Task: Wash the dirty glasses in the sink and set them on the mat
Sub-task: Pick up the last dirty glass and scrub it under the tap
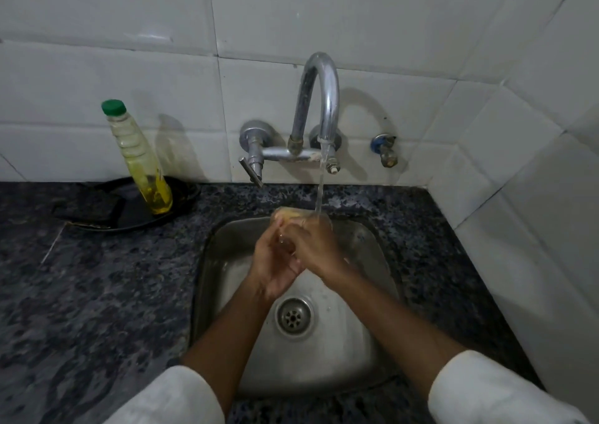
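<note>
The glass [290, 221] sits over the sink [366, 352], up toward the basin's 12 o'clock edge, held between your two hands under the running water [320, 190]. Your left hand [275, 268] comes in from 7 o'clock, palm turned up and inward, its fingers curled round the lower part of the glass. Your right hand [316, 248] comes in from 5 o'clock, back of the hand facing the camera, fingers wrapped over the glass from the right side. Both forearms are bare, with white sleeves [168, 397] pushed back near the elbows. The glass is clear, tilted with its far end toward 11 o'clock, and shows a yellowish tint there; its motion blur hides finer detail. The stream from the tap [324, 96] lands just at the glass's right edge. At 10 o'clock on the counter [97, 294], a bottle [142, 161] of yellow liquid with a green cap stands tilted on a black tray [129, 216].
</note>
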The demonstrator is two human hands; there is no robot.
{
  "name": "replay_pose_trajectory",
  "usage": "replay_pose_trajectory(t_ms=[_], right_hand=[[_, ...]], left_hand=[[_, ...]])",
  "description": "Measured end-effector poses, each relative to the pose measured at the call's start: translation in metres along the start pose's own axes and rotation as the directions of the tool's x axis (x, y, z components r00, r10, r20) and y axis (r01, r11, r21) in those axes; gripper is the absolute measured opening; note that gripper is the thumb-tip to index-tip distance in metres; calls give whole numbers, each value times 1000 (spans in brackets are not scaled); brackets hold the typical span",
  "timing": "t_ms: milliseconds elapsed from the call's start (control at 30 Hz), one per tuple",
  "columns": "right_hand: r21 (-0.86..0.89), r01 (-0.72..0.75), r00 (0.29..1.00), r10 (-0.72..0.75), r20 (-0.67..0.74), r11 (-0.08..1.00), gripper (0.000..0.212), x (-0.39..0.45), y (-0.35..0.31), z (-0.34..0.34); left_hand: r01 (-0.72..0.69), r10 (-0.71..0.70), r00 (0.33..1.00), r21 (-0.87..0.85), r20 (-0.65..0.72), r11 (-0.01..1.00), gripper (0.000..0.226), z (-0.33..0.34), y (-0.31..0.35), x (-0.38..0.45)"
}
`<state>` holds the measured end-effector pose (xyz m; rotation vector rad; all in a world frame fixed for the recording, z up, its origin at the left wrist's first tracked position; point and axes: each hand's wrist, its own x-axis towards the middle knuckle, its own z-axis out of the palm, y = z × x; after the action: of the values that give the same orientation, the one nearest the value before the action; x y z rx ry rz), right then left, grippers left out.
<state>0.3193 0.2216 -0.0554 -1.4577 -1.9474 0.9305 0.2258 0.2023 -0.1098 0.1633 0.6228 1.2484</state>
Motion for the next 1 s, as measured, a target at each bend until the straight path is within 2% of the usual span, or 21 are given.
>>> replay_pose_trajectory(t_ms=[67, 133, 200, 233, 267, 333, 367, 400, 433, 467, 533, 567, 600, 667, 733, 800, 833, 867, 900, 933, 1000], right_hand=[[240, -65, 998, 66, 3, 969, 21, -3, -10, 7], [-121, 208, 958, -178, 223, 971, 12, -12, -10, -10], [-598, 392, 890, -125, 438, 700, 19, -21, -8, -25], [-690, 396, 899, -102, 426, 606, 22, -22, -3, -27], [-701, 369, 920, -132, 369, 610, 23, -23, -1, -26], [-520, 237, 972, -198, 129, 821, 23, -17, -6, -13], [-238, 110, 991, -124, -43, 965, 22, -12, -10, -7], [145, -48, 991, 65, -113, 988, 19, -5, -13, -4], [440, -177, 971, 229, -67, 880, 17, -1, -18, -5], [506, -205, 967, 252, -27, 838, 17, 0, -17, -6], [131, 55, 998, -59, 27, 990, 21, -5, -7, -18], [-206, 249, 962, -218, 164, 946, 25, -7, 5, -23], [-475, 384, 914, -254, 315, 792, 29, -8, 13, -31], [-654, 470, 872, -199, 447, 593, 33, -14, 21, -40], [-523, 357, 932, -262, 250, 774, 29, -17, 14, -29], [65, 94, 988, -85, -127, 993, 26, -15, -2, -14], [341, -39, 983, 98, -158, 939, 28, -14, -11, -9], [413, -60, 981, 129, -142, 909, 26, -15, -14, -7], [307, 27, 994, 7, -109, 951, 21, -17, -10, -10], [34, 172, 985, -172, 0, 985, 19, -18, -2, -16], [-503, 381, 918, -254, 303, 776, 31, -20, 14, -28]], left_hand=[[-45, 48, 998, -70, 44, 997, 29, 4, 4, 0], [9, -5, 999, 96, -50, 995, 33, 8, 18, 3], [151, -97, 982, 360, -164, 920, 43, 12, 29, 2], [182, -108, 976, 430, -189, 884, 47, 12, 30, 2], [161, -91, 980, 444, -175, 882, 49, 12, 29, 1], [44, -28, 998, 313, -54, 949, 47, 13, 20, -2], [3, -3, 1000, 199, -1, 980, 41, 14, 14, -4], [-15, 12, 999, 88, 30, 996, 34, 17, 10, -6], [-31, 30, 999, 19, 43, 999, 28, 18, 7, -6], [-45, 45, 998, 2, 42, 999, 26, 18, 6, -4], [-29, 27, 999, 78, 22, 997, 30, 16, 10, 1], [23, -20, 1000, 160, -23, 987, 36, 16, 15, 2], [103, -83, 993, 257, -87, 961, 44, 13, 18, 3], [231, -177, 969, 369, -174, 900, 53, 6, 16, 4], [189, -162, 980, 303, -113, 934, 49, 4, 5, 0], [78, -75, 997, 108, -30, 991, 35, 5, -9, 0], [34, -34, 999, 36, -7, 999, 31, 6, -13, 2], [-5, 5, 1000, 7, 18, 1000, 31, 8, -11, 5], [-26, 26, 999, 22, 20, 999, 35, 11, -6, 6], [-27, 27, 1000, 78, 1, 997, 39, 13, 1, 7], [34, -28, 999, 274, -26, 961, 47, 13, 14, 8]])
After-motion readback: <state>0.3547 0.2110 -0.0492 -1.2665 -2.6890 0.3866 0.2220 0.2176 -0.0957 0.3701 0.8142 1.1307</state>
